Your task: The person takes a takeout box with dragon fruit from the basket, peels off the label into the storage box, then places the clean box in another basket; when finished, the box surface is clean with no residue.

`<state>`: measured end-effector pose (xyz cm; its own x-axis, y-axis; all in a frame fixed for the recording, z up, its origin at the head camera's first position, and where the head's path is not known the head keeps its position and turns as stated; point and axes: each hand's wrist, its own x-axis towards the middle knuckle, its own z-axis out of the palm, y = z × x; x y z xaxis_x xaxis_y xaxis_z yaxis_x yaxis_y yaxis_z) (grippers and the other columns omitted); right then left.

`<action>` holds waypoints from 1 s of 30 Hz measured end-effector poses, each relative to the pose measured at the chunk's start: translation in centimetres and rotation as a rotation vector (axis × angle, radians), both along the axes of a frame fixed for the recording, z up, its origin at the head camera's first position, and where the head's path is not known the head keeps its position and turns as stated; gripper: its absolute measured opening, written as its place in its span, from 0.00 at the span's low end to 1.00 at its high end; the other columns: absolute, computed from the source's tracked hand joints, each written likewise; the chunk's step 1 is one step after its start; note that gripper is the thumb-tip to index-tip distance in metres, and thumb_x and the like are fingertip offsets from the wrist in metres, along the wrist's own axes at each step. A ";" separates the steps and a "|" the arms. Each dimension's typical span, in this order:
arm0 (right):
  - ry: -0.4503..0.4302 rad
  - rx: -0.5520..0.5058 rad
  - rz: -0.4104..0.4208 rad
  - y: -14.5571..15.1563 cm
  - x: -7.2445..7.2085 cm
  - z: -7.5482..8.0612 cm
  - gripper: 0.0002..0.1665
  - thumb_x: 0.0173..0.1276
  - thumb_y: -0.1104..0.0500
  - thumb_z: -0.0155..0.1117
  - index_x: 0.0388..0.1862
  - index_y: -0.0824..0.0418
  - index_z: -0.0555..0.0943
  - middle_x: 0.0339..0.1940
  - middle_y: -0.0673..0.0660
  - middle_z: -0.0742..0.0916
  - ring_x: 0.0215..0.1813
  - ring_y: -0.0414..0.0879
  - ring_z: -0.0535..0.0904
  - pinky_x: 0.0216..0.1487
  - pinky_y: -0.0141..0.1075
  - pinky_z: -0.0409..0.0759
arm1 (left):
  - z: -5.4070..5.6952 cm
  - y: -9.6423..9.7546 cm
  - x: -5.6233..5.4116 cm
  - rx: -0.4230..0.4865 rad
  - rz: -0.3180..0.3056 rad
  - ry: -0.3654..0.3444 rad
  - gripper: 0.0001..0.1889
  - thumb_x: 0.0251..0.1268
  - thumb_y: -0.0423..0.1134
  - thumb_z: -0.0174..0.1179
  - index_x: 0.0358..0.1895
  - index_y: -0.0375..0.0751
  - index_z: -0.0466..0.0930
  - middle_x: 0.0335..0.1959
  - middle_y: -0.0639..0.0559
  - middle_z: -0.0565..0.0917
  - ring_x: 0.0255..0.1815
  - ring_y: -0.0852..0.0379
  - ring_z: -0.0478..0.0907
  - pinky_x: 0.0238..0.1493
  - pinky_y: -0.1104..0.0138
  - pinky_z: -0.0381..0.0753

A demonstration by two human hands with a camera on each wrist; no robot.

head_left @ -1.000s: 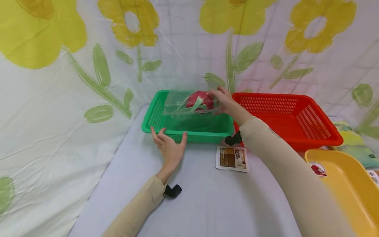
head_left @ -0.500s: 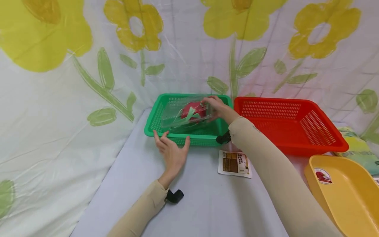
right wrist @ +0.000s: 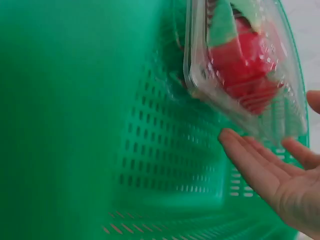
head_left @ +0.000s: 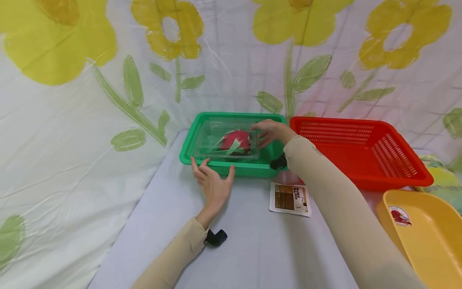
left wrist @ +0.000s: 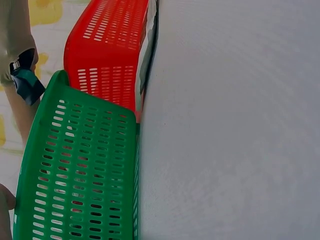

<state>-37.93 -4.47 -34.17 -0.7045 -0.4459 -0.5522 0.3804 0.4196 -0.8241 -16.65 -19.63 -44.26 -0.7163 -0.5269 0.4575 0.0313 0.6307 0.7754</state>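
A clear plastic box (head_left: 205,148) with a pink dragon fruit (head_left: 235,140) inside lies in the green basket (head_left: 249,165). At the box's right end is my right hand (head_left: 272,131), its fingers extended and apart from each other. In the right wrist view the fingertips (right wrist: 231,137) are close by the box's end, and the thumb is cut off at the edge; contact is hard to tell. My left hand (head_left: 214,186) rests its spread fingertips against the basket's front rim. Only a bit of a finger of it shows at the left wrist view's edge.
A red basket (head_left: 361,160) adjoins the green one on the right. A yellow tub (head_left: 422,224) stands in front of it, with a yellow-green packet (head_left: 442,172) behind. A flat white-and-brown pouch (head_left: 290,199) lies on the table. A flowered sheet (head_left: 231,80) hangs behind.
My right hand has lowered the box with the dragon fruit into the green basket and let go of it. The box now lies flat instead of tilted. My left hand stays at the rim.
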 end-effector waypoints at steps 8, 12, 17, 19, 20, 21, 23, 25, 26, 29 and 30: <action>0.104 0.088 0.058 3.3 0.5 0.2 0.32 0.78 0.53 0.51 0.76 0.61 0.60 0.71 0.71 0.69 0.66 0.67 0.72 0.65 0.57 0.69 | -0.3 1.4 -0.1 0.000 -0.032 -0.004 0.36 0.59 0.56 0.66 0.54 0.35 0.58 0.76 0.32 0.31 0.79 0.44 0.29 0.66 0.42 0.54; 0.162 0.142 0.069 4.0 0.6 0.5 0.30 0.78 0.53 0.51 0.75 0.61 0.63 0.68 0.70 0.73 0.65 0.65 0.73 0.63 0.56 0.72 | -0.2 1.4 -0.1 0.018 -0.048 0.001 0.36 0.58 0.55 0.67 0.55 0.34 0.58 0.76 0.33 0.31 0.79 0.44 0.30 0.66 0.42 0.55; 0.248 0.181 0.085 4.3 0.7 1.2 0.30 0.77 0.52 0.52 0.73 0.62 0.64 0.65 0.69 0.75 0.63 0.63 0.76 0.61 0.54 0.75 | 0.0 0.5 -0.3 0.031 -0.053 0.009 0.36 0.57 0.54 0.68 0.55 0.33 0.59 0.76 0.33 0.33 0.78 0.43 0.31 0.70 0.43 0.49; 0.275 0.185 0.106 4.3 0.8 1.5 0.30 0.78 0.52 0.51 0.74 0.62 0.64 0.66 0.69 0.75 0.63 0.63 0.76 0.61 0.53 0.75 | 0.0 0.0 -0.4 0.027 -0.056 0.007 0.36 0.57 0.53 0.69 0.55 0.33 0.59 0.76 0.33 0.34 0.78 0.42 0.31 0.71 0.43 0.46; 0.289 0.188 0.114 4.3 0.9 1.7 0.30 0.78 0.52 0.50 0.74 0.62 0.64 0.66 0.69 0.75 0.62 0.62 0.76 0.60 0.53 0.75 | 0.0 -0.4 -0.5 0.020 -0.058 0.003 0.36 0.57 0.53 0.69 0.55 0.33 0.59 0.76 0.33 0.34 0.78 0.41 0.30 0.72 0.43 0.44; 0.307 0.192 0.126 4.4 1.0 1.9 0.30 0.78 0.52 0.50 0.74 0.62 0.63 0.66 0.69 0.75 0.62 0.62 0.76 0.60 0.53 0.76 | 0.1 -0.7 -0.6 0.007 -0.059 -0.002 0.37 0.57 0.54 0.69 0.55 0.33 0.59 0.76 0.32 0.34 0.78 0.40 0.29 0.72 0.42 0.41; 0.339 0.192 0.138 4.5 1.2 2.3 0.30 0.79 0.52 0.50 0.74 0.63 0.63 0.66 0.69 0.75 0.63 0.63 0.76 0.60 0.53 0.75 | 0.1 -1.3 -1.0 -0.027 -0.056 -0.017 0.38 0.56 0.55 0.69 0.57 0.33 0.59 0.76 0.32 0.35 0.77 0.36 0.27 0.71 0.40 0.37; 0.377 0.189 0.130 4.8 1.2 2.7 0.30 0.78 0.53 0.50 0.74 0.64 0.63 0.66 0.70 0.75 0.62 0.63 0.76 0.60 0.53 0.75 | 0.2 -1.7 -1.3 -0.062 -0.053 -0.041 0.41 0.55 0.58 0.69 0.59 0.34 0.58 0.76 0.32 0.35 0.77 0.33 0.26 0.71 0.38 0.33; 0.390 0.180 0.122 5.0 1.2 2.9 0.30 0.78 0.53 0.50 0.73 0.64 0.63 0.66 0.70 0.75 0.62 0.64 0.76 0.60 0.53 0.75 | 0.3 -1.9 -1.5 -0.074 -0.054 -0.054 0.42 0.55 0.59 0.68 0.60 0.34 0.58 0.76 0.32 0.35 0.77 0.32 0.25 0.70 0.37 0.31; 0.430 0.158 0.099 5.8 1.1 3.3 0.29 0.78 0.55 0.51 0.73 0.65 0.63 0.65 0.71 0.75 0.61 0.64 0.76 0.61 0.53 0.75 | 0.5 -2.1 -1.9 -0.101 -0.066 -0.107 0.44 0.56 0.61 0.66 0.64 0.34 0.56 0.77 0.32 0.35 0.77 0.32 0.24 0.70 0.36 0.28; 0.442 0.156 0.095 6.1 1.1 3.3 0.28 0.78 0.55 0.51 0.72 0.65 0.64 0.65 0.71 0.76 0.61 0.64 0.76 0.61 0.53 0.75 | 0.6 -2.2 -2.0 -0.106 -0.075 -0.126 0.45 0.56 0.62 0.65 0.65 0.35 0.55 0.77 0.32 0.34 0.77 0.32 0.23 0.70 0.36 0.27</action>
